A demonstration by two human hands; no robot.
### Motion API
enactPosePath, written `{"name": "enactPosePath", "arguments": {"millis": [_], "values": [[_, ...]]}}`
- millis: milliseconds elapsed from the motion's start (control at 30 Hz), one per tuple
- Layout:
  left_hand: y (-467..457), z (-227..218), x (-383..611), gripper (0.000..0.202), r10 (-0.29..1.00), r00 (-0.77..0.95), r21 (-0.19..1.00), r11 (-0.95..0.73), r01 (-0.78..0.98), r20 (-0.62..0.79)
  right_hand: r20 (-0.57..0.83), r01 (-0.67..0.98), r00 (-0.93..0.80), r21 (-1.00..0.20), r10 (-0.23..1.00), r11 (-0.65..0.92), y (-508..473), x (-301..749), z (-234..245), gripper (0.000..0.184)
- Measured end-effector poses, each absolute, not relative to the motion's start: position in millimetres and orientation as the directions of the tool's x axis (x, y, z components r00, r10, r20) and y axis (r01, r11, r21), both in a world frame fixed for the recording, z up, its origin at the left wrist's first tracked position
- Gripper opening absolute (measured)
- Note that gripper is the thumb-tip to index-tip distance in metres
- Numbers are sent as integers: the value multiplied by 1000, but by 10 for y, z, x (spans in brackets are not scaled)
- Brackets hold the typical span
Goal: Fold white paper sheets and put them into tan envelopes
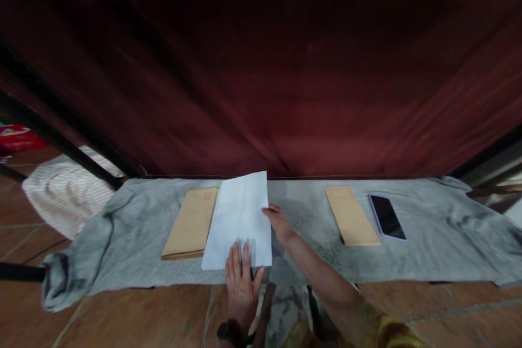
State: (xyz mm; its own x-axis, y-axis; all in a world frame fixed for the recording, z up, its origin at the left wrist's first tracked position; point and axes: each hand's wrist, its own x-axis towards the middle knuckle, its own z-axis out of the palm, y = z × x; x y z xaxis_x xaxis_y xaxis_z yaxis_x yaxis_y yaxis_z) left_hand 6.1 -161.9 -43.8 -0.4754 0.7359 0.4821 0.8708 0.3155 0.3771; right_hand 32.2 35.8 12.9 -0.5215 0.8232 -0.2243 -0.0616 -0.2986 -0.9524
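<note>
A white sheet of paper (pixel 240 217) lies on the grey cloth, its upper right part lifted a little. My left hand (pixel 240 283), with a dark band at the wrist, rests flat on the lower part of the sheet, fingers stretched out. At the sheet's right edge, my right hand (pixel 279 222) pinches the paper between thumb and fingers. A small stack of brown envelopes (pixel 191 223) sits just left of the sheet, partly touching or under its edge. Further right is another brown envelope (pixel 353 217), apart from both hands.
A phone (pixel 387 217) in a light purple case lies right of the single envelope. The grey cloth (pixel 134 228) covers a long, low surface. Behind it hangs a dark red curtain (pixel 305 119). Black bars and a striped cloth (pixel 71 190) are at left, above a tiled floor.
</note>
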Motion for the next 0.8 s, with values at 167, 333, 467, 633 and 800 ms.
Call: {"name": "enactPosePath", "arguments": {"millis": [167,333,467,633,800], "values": [[-1803,-203,36,61,583,-711,718,289,633,392,-246,-124,-554,-921,795,-371,434,855,431,30],[-1604,261,-224,65,499,-861,984,179,-13,-102,-272,-121,-581,-904,767,-411,537,1413,726,35],[-1207,631,-395,53,759,-505,873,167,-459,-411,-249,-125,-630,-902,735,-413,595,1703,898,31],[-654,1093,-420,25,809,-435,824,103,-557,-396,-174,-127,-615,-941,769,-315,906,1925,1193,27],[-268,1553,-366,29,834,-538,937,-81,-340,-123,82,-188,-542,-982,836,-25,1289,2194,1632,25]]}}
